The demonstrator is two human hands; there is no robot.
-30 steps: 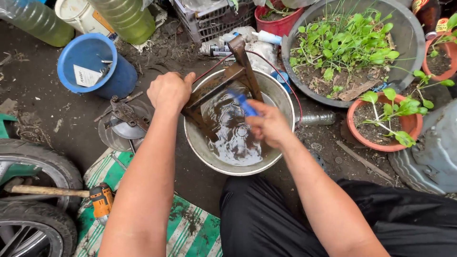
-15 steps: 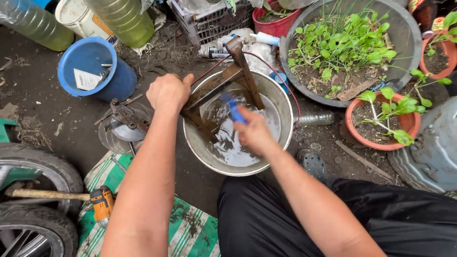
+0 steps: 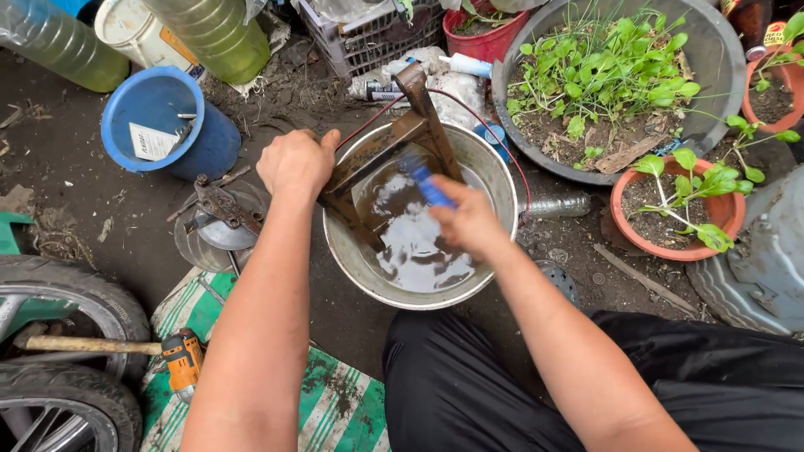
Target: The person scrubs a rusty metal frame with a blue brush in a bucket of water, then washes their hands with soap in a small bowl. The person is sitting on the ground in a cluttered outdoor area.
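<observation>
Both fists closed — left hand (image 3: pixel 295 164) gripping rusty frame (image 3: pixel 394 142), right hand (image 3: pixel 469 222) blue brush (image 3: pixel 427 186).

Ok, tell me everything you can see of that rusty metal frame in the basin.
The rusty brown metal frame is made of flat angled bars joined in a rough triangle. It leans tilted across the round grey metal basin, lower end dipped in dark water, upper end jutting past the far rim. The left hand grips its left bar; the right hand holds a blurred blue brush against it.
</observation>
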